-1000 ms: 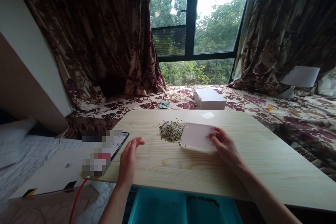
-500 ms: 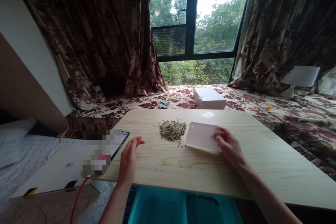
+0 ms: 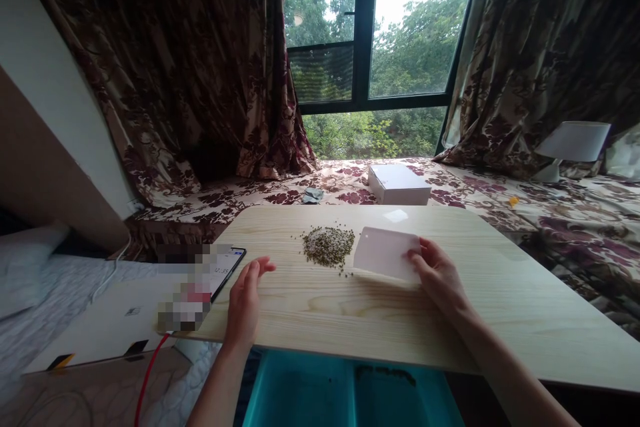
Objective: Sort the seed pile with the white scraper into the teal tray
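Note:
A pile of small green beans mixed with white grains (image 3: 328,245) lies on the pale wooden table (image 3: 320,313), with a few loose ones scattered round it. To its right, my right hand (image 3: 439,272) grips a flat white plastic scraper (image 3: 385,252) by its right edge, thumb on the near face. The scraper has rounded corners and a small hole at its upper left; its left edge is close to the pile. My left hand (image 3: 249,297) rests near the table's left side, fingers loosely stretched and apart, holding nothing. Bare tabletop separates it from the pile.
A phone (image 3: 225,273), partly blurred out, lies at the table's left edge, a red cable (image 3: 149,373) beside it. Below the front edge sits a divided teal bin (image 3: 300,390). Behind the table are a white box (image 3: 400,183) and a lamp (image 3: 575,141).
The scraper has tilted slightly, its lower edge lifting a little. The left hand and the pile stay as they were; the whole view has shifted a touch.

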A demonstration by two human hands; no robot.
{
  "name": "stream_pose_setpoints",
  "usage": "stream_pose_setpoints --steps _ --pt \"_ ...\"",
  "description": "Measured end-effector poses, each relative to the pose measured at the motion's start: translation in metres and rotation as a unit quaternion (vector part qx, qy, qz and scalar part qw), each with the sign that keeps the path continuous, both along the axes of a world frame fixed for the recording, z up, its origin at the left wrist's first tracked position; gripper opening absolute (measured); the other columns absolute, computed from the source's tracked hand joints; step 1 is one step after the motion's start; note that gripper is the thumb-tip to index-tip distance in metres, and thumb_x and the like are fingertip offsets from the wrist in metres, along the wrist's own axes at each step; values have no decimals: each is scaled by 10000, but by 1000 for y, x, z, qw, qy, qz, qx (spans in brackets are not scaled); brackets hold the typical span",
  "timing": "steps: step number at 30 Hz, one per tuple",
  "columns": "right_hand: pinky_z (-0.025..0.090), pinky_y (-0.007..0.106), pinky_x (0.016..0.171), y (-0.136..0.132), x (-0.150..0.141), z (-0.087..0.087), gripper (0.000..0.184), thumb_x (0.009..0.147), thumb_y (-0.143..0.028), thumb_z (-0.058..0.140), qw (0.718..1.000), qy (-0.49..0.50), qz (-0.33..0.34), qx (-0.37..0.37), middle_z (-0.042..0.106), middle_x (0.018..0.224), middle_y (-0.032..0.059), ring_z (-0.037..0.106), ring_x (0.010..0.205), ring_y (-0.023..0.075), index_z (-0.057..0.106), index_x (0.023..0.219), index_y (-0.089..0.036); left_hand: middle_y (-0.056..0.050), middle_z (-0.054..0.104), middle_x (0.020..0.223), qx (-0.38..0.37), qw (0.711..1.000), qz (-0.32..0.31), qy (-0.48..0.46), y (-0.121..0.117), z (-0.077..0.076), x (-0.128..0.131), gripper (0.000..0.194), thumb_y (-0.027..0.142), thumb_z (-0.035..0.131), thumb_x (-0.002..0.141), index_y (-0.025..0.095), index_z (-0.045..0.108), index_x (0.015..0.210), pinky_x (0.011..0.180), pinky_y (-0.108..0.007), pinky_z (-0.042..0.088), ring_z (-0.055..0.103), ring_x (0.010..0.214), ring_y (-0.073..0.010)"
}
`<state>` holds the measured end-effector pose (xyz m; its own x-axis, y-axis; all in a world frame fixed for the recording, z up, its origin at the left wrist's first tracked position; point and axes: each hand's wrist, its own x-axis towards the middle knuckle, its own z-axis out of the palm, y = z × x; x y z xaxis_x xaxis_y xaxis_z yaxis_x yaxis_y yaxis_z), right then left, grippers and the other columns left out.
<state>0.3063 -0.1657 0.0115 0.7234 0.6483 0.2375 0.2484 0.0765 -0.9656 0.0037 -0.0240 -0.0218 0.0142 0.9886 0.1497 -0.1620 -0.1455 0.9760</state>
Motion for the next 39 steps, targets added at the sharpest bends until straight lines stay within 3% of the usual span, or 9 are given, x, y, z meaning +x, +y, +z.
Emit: stream_pose_setpoints --steps 39 --pt "526 311 644 2 -9 0 402 682 -475 679 997 -6 79 -5 714 774 58 678 744 212 587 956 -195 -70 712 881 -1 1000 -5 2 -1 2 0 514 592 553 795 143 656 1023 1024 -392 394 630 1029 -230"
